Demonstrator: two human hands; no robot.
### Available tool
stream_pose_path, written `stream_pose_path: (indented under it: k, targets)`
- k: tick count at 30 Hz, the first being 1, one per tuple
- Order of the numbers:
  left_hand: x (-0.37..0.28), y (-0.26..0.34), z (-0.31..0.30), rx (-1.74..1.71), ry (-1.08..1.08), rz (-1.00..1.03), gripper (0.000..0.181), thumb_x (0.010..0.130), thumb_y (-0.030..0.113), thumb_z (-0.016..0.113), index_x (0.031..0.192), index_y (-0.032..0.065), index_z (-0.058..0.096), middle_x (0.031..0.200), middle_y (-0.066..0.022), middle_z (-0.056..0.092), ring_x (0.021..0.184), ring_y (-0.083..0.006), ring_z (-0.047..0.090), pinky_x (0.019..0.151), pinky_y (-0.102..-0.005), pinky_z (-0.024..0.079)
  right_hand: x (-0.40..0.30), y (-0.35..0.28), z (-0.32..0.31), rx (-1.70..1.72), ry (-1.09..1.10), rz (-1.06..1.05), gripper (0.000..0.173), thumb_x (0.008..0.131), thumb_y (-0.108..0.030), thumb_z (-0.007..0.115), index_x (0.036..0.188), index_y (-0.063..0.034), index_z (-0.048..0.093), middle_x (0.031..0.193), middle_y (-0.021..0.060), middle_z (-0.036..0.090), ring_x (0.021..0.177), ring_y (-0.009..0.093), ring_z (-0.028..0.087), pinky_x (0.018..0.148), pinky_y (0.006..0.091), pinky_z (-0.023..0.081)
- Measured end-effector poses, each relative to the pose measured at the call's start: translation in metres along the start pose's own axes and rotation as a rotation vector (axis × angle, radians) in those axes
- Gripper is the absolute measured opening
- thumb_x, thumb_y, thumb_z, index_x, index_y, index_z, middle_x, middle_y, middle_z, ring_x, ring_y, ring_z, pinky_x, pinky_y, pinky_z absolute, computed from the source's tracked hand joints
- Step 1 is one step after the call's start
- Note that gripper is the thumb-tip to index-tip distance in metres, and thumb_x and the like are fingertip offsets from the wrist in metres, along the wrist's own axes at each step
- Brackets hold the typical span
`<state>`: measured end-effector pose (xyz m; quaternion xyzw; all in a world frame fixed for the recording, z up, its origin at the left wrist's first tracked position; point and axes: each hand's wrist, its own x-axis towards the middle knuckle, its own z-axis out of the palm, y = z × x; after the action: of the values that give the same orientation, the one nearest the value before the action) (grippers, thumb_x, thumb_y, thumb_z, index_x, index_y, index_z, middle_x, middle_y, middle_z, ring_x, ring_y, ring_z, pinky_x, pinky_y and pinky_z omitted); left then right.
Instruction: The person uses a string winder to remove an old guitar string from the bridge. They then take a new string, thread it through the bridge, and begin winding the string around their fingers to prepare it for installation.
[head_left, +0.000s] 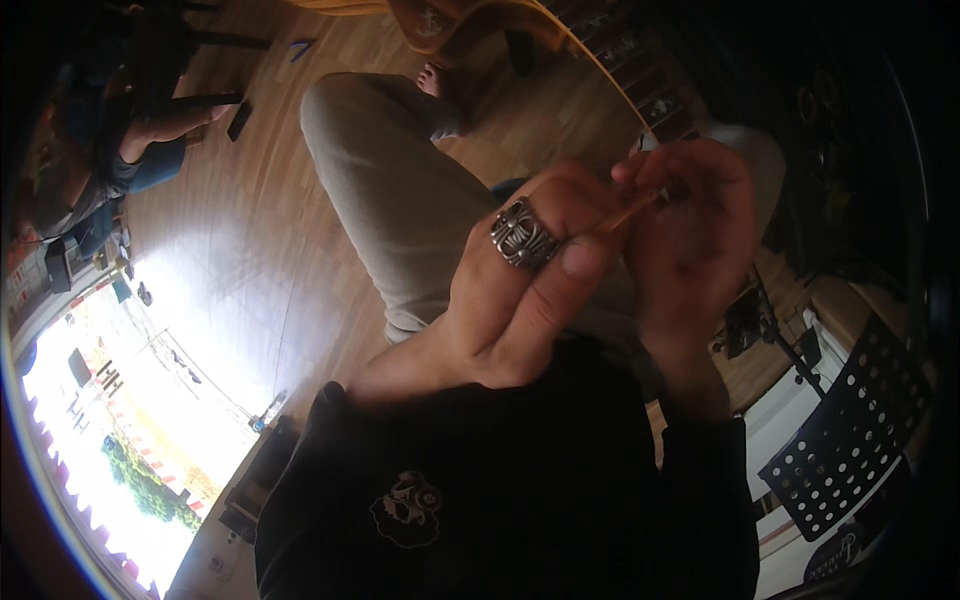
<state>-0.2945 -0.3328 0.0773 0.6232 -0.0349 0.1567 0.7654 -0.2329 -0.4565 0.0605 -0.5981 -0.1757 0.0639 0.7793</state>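
My left hand (525, 277), wearing a wide silver ring (523, 232) with openwork, pinches a thin, amber-coloured strip (626, 213) between thumb and forefinger. The strip slants up to the right, towards my right hand (690, 232). That hand is blurred, with its palm partly in view and its fingers curled beside the strip's far end. A small dark piece with a pale tip (664, 194) shows there; whether the right fingers grip it is unclear. Both hands are raised over my lap, above my light trousers (390, 195) and black top (510, 480).
A black perforated music stand (840, 442) stands at the lower right. Another person's bare leg (161, 129) shows at upper left, near a dark flat object (239, 121). Orange cloth (480, 30) hangs at the top, above the wooden floor (300, 247). Bright openings lie at lower left.
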Motion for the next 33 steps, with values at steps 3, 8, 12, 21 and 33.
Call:
stream_pose_path:
  k: [3, 8, 12, 21, 33]
  targets:
    - [-0.003, 0.005, -0.001, -0.073, 0.028, -0.085, 0.016, 0.096, 0.019, 0.041, 0.090, 0.0060, 0.047, 0.082, -0.0074, 0.048, 0.069, -0.0129, 0.043, 0.068, -0.0308, 0.040, -0.013, -0.001, -0.009, -0.013, -0.131, -0.021, 0.030, 0.077, 0.005, 0.066, 0.106, 0.0038, 0.058, 0.091, 0.0081, 0.060, 0.077, 0.011, 0.059, 0.067, 0.0231, 0.046]
    - [-0.005, -0.005, 0.004, -0.330, 0.088, 0.045, 0.019, 0.096, 0.015, 0.041, 0.086, 0.0024, 0.051, 0.086, -0.0101, 0.051, 0.071, -0.0144, 0.048, 0.063, -0.0281, 0.040, -0.015, -0.012, 0.000, -0.045, -0.152, 0.033, 0.023, 0.080, 0.002, 0.067, 0.102, 0.0052, 0.061, 0.086, 0.0079, 0.062, 0.073, 0.010, 0.058, 0.060, 0.0208, 0.044]
    - [-0.005, -0.013, 0.002, -0.315, 0.005, 0.115, 0.020, 0.096, 0.017, 0.041, 0.087, 0.0021, 0.051, 0.084, -0.0109, 0.052, 0.070, -0.0151, 0.050, 0.062, -0.0285, 0.041, -0.012, -0.015, -0.003, -0.086, -0.195, -0.014, 0.020, 0.082, 0.001, 0.065, 0.102, 0.0054, 0.061, 0.088, 0.0082, 0.063, 0.074, 0.008, 0.058, 0.061, 0.0198, 0.045]
    - [-0.006, -0.011, -0.011, -0.316, -0.111, 0.084, 0.018, 0.094, 0.015, 0.042, 0.086, 0.0013, 0.052, 0.082, -0.0115, 0.052, 0.069, -0.0163, 0.051, 0.061, -0.0301, 0.042, -0.019, -0.014, 0.009, 0.188, -0.033, 0.083, 0.010, 0.087, 0.001, 0.059, 0.097, 0.0046, 0.059, 0.088, 0.0091, 0.065, 0.078, 0.009, 0.061, 0.067, 0.0207, 0.047]
    - [-0.007, 0.008, -0.001, -0.157, -0.116, -0.001, 0.023, 0.098, 0.027, 0.042, 0.084, 0.0101, 0.046, 0.078, -0.0075, 0.048, 0.066, -0.0144, 0.044, 0.063, -0.0327, 0.039, -0.022, -0.019, -0.001, 0.145, -0.119, 0.231, 0.015, 0.084, 0.006, 0.058, 0.097, 0.0055, 0.065, 0.086, 0.0105, 0.065, 0.077, 0.012, 0.062, 0.065, 0.0218, 0.048]
